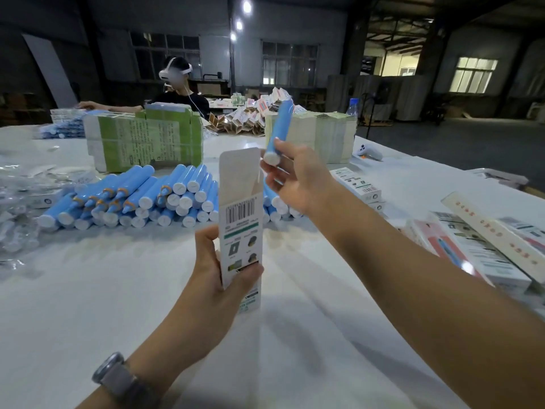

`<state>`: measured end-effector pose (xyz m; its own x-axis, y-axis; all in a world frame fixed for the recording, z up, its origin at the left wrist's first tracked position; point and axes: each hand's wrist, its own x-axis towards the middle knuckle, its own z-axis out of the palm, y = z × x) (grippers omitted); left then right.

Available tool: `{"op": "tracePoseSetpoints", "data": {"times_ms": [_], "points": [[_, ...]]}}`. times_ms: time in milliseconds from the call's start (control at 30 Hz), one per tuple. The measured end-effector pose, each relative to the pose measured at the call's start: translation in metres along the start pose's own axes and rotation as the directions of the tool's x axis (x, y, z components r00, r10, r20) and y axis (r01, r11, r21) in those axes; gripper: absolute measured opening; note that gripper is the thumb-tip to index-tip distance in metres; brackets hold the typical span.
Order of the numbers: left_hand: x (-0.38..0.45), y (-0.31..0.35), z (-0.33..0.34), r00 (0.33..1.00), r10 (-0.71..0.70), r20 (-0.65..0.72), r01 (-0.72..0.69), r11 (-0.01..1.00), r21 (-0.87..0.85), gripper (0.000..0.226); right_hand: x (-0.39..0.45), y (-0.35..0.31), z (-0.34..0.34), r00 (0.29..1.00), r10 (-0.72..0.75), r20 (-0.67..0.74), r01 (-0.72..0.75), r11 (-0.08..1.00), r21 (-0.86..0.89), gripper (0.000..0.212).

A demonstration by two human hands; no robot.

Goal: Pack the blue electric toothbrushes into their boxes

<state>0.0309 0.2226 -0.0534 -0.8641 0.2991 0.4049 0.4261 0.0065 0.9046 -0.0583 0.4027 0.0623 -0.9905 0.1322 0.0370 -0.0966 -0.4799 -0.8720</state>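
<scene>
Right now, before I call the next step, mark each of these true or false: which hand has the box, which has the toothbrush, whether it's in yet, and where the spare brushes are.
1. The left hand holds the box upright with its top flap open. True.
2. The right hand is empty. False: it grips a blue toothbrush.
3. The toothbrush is already inside the box. False: it is held beside and above the open flap, outside the box.
4. A pile of blue toothbrushes lies on the table behind the box. True.
5. The pile lies at the table's near edge. False: it lies beyond the hands.
</scene>
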Motion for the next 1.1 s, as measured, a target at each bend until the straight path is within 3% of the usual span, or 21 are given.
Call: {"op": "tracePoseSetpoints", "data": {"times_ms": [67, 133, 267, 433, 533, 633, 700, 767, 933, 1000, 1100], "points": [[0.0, 0.003, 0.001, 1.0, 0.008, 0.001, -0.008, 1.0, 0.009, 0.053, -0.026, 0.003, 0.005, 0.983, -0.02, 0.182, 0.024, 0.999, -0.024, 0.007], [0.0, 0.004, 0.002, 1.0, 0.009, -0.001, -0.009, 1.0, 0.02, 0.055, -0.048, 0.006, 0.008, 0.956, -0.102, 0.275, 0.13, 0.988, -0.084, 0.009], [-0.002, 0.008, 0.005, 1.0, 0.02, 0.003, -0.02, 0.997, 0.081, 0.061, -0.08, -0.008, 0.016, 0.89, -0.325, 0.321, 0.368, 0.926, -0.083, 0.018], [-0.001, 0.008, 0.004, 1.0, 0.009, -0.029, -0.006, 0.997, 0.072, 0.057, -0.096, -0.025, 0.018, 0.77, -0.545, 0.332, 0.611, 0.779, -0.138, 0.006], [-0.001, 0.007, 0.003, 1.0, 0.007, -0.027, -0.005, 0.999, 0.054, 0.056, -0.101, -0.021, 0.019, 0.736, -0.537, 0.411, 0.671, 0.659, -0.341, 0.009], [-0.001, 0.006, 0.003, 0.999, 0.005, -0.039, -0.004, 1.0, 0.031, 0.055, -0.099, -0.01, 0.018, 0.761, -0.408, 0.504, 0.645, 0.397, -0.653, 0.026], [-0.001, 0.005, 0.003, 0.999, 0.005, -0.041, -0.004, 0.999, 0.033, 0.056, -0.097, -0.011, 0.018, 0.788, -0.354, 0.504, 0.609, 0.328, -0.722, 0.02], [-0.001, 0.004, 0.004, 0.999, 0.008, -0.04, -0.006, 0.999, 0.044, 0.056, -0.097, -0.014, 0.018, 0.794, -0.32, 0.517, 0.603, 0.302, -0.738, 0.012], [-0.001, 0.006, 0.004, 0.999, 0.023, -0.048, -0.019, 0.998, 0.067, 0.056, -0.101, -0.012, 0.021, 0.781, -0.305, 0.545, 0.624, 0.356, -0.695, 0.046], [-0.002, 0.006, 0.004, 0.999, 0.024, -0.048, -0.02, 0.997, 0.072, 0.056, -0.101, -0.011, 0.023, 0.771, -0.321, 0.549, 0.636, 0.356, -0.685, 0.036], [-0.002, 0.009, 0.004, 0.999, 0.022, -0.041, -0.018, 0.996, 0.092, 0.057, -0.099, -0.006, 0.025, 0.735, -0.46, 0.499, 0.673, 0.398, -0.624, 0.014]]}}
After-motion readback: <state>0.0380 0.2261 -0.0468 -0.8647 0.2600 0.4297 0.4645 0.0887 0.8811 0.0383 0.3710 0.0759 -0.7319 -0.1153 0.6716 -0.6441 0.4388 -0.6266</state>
